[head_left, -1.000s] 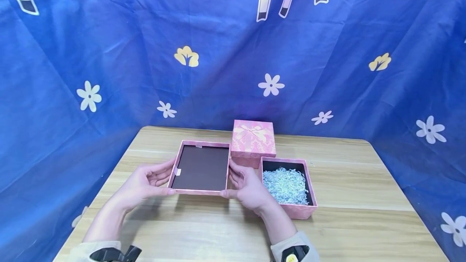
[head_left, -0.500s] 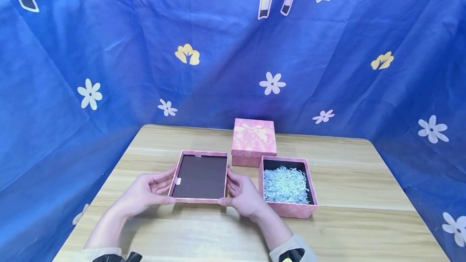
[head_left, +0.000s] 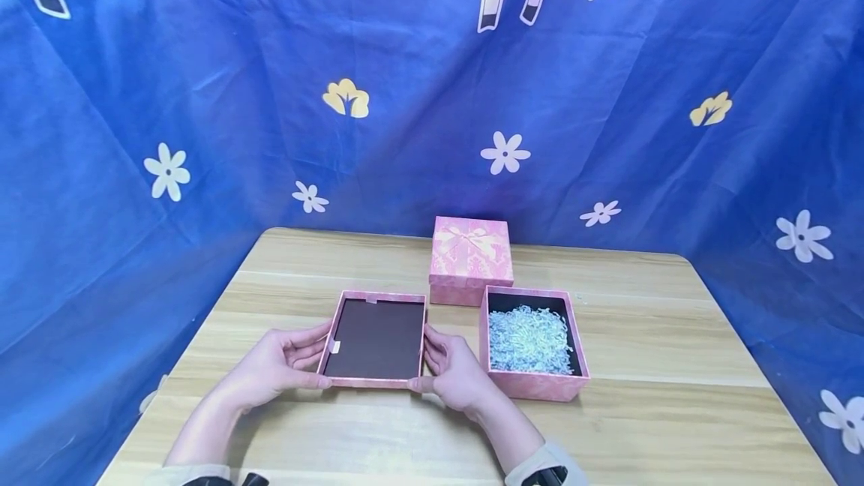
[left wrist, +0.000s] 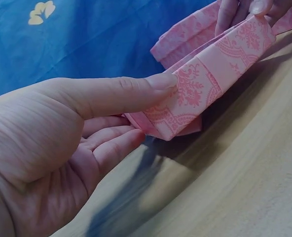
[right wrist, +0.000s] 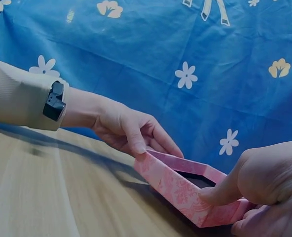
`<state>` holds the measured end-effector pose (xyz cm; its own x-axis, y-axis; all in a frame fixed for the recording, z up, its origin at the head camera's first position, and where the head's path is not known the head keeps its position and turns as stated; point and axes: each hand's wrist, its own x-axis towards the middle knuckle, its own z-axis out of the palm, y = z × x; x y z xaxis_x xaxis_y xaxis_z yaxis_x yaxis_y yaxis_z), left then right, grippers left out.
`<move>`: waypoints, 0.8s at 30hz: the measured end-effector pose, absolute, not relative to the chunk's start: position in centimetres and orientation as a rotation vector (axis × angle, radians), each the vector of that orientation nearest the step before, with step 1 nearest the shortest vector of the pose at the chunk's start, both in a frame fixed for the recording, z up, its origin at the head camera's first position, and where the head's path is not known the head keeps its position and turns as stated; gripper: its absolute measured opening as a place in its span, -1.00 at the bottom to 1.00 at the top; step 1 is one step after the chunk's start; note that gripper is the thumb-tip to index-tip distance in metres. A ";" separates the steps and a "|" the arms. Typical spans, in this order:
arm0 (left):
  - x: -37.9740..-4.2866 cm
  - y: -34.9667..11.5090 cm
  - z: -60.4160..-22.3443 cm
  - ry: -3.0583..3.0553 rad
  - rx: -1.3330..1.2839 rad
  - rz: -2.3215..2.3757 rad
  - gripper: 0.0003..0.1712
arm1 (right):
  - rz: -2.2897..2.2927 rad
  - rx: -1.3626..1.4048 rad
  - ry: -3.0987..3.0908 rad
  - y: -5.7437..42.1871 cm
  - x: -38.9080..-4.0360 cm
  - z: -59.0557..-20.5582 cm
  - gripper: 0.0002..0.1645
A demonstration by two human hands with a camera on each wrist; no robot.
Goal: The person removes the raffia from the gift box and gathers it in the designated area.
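A shallow pink box lid (head_left: pixel 373 340) lies upturned between my hands, its dark inside facing up. My left hand (head_left: pixel 286 366) grips its left side, thumb at the near corner and fingers along the side. On the opposite side my right hand (head_left: pixel 459 377) holds the lid in the same way. In the left wrist view, the lid's patterned near wall (left wrist: pixel 205 84) is seen above the table with shadow beneath it. The right wrist view shows both thumbs on the near rim. What is under the lid is mostly hidden.
An open pink box (head_left: pixel 536 387) stands right of my right hand, with pale blue shredded paper (head_left: pixel 529 340) inside. Behind it sits a closed pink gift box (head_left: pixel 471 253) with a bow on top. The wooden table (head_left: pixel 661 336) meets a blue curtain (head_left: pixel 405 163) at the back.
Both hands have brought the upturned lid nearer to me and lower, away from the closed gift box. The two boxes stay where they were.
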<state>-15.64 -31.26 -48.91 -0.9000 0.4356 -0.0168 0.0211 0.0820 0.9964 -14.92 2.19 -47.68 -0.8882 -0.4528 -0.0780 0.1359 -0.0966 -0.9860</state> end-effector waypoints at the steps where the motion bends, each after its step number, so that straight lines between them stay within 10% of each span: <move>1: -15.6 -31.2 -49.0 2.047 0.452 1.881 0.06 | -2.039 -0.346 1.790 2.2 -14.9 -47.8 0.19; 24: -15.5 -31.1 -49.0 2.070 0.483 1.826 -0.02 | -1.974 -0.315 1.868 2.7 -14.6 -48.7 0.22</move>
<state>-15.50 -31.10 -48.97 -0.8851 0.4645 -0.0280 0.0303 0.1176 0.9926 -14.65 2.75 -48.67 -0.8934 -0.4357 -0.1096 0.1335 -0.0245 -0.9907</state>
